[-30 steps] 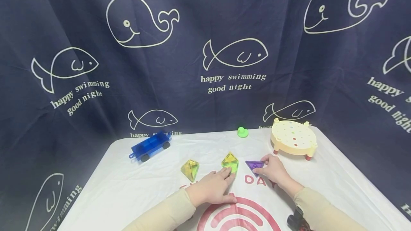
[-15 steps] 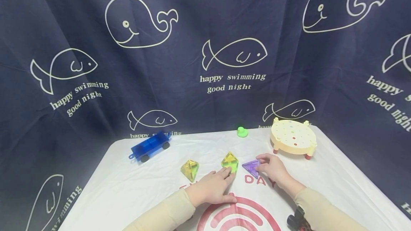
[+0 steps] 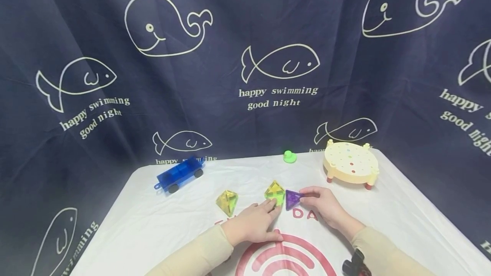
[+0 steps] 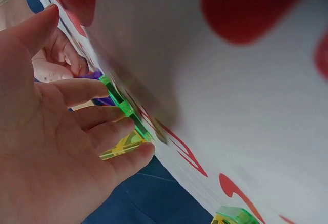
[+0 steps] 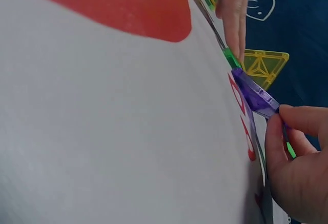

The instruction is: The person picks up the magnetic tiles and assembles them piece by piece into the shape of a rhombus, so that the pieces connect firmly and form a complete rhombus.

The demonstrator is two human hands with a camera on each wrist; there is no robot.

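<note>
My right hand [image 3: 327, 205] pinches a purple triangular magnetic tile [image 3: 293, 199] at one corner, between thumb and fingers. In the right wrist view the purple tile [image 5: 256, 98] is tilted, its far end at the green tile [image 5: 231, 58]; whether they touch I cannot tell. My left hand [image 3: 255, 223] lies with fairly straight fingers on a yellow-and-green magnetic-tile piece [image 3: 274, 191], covering part of its green side. Those fingertips touch the green tile [image 4: 122, 106] in the left wrist view, where yellow shows behind them. A similar yellow-and-green piece [image 3: 227, 202] stands left of it.
A blue wheeled car base [image 3: 180, 174] sits at the back left of the white-covered table [image 3: 126, 225]. Toward the back edge are a green toy duck [image 3: 289, 156] and a cream round pegboard on short legs [image 3: 350, 163]. A dark printed curtain [image 3: 230, 122] hangs behind.
My right hand has moved left, bringing the purple tile from a gap away to right beside the yellow-and-green piece, and the tile has turned. My left hand stays in place.
</note>
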